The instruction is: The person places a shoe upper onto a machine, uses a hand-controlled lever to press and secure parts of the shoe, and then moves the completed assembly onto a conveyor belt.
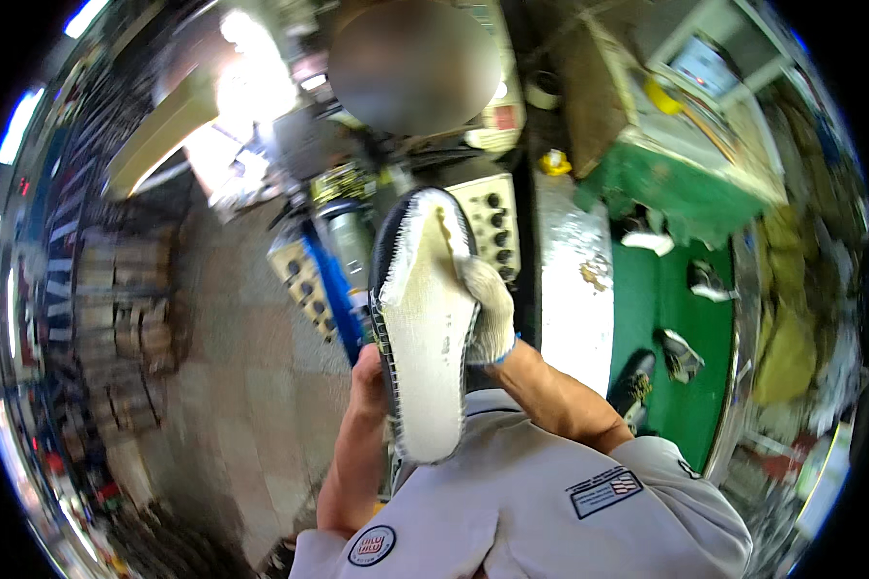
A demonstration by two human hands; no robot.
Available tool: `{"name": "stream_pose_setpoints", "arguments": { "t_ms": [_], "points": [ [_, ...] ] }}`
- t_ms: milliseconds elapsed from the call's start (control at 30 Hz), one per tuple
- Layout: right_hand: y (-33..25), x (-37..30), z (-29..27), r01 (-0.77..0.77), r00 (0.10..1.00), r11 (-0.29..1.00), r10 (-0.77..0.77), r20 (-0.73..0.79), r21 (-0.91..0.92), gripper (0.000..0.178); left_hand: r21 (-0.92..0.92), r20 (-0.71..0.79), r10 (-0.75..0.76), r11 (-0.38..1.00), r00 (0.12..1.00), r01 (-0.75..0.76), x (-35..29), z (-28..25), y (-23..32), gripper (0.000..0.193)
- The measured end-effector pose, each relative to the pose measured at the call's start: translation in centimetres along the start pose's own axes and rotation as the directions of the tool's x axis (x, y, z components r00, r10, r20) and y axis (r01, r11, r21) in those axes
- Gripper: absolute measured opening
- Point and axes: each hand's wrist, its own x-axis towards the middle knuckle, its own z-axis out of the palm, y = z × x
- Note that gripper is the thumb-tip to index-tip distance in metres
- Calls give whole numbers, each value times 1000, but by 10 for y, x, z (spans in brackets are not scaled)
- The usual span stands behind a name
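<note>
A black shoe upper (423,323) is held up before my chest, its pale bottom facing me. Stitching runs round the edge of that white bottom piece, and a whiter ragged strip lines the broad far end. My right hand (490,311), in a whitish knit glove, grips the upper's right side with the thumb over the edge. My left hand (368,374) is bare and closed at its left edge, most of its fingers hidden behind the upper.
Beyond the upper stands a machine with a black-knobbed control panel (492,222) and a second knobbed panel (302,280). At right, several shoes (681,355) lie on a green surface (657,289) beside a metal ledge (576,280). Stacked boxes (126,299) line the left.
</note>
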Motion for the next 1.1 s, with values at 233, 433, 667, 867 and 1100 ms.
{"name": "stream_pose_setpoints", "arguments": {
  "t_ms": [233,433,667,867,1100],
  "points": [
    [-106,-52,-45,162,956,951,-218,-196,-265,70,226,107,63,970,992,-86,98,144,11,63],
    [-155,-112,-105,255,888,890,-370,-272,-377,81,419,320,-216,906,923,67,123,230,-47,40],
    [-205,-172,-162,376,811,817,-518,-272,-437,95,270,466,-532,846,707,459,167,323,-110,46],
    [-231,-203,-203,353,797,777,-542,-269,-521,96,493,424,-543,810,725,319,170,374,-156,39],
    [-243,-221,-268,433,724,833,-549,-417,-345,91,736,359,-589,656,724,169,195,418,-217,43]
  ]
}}
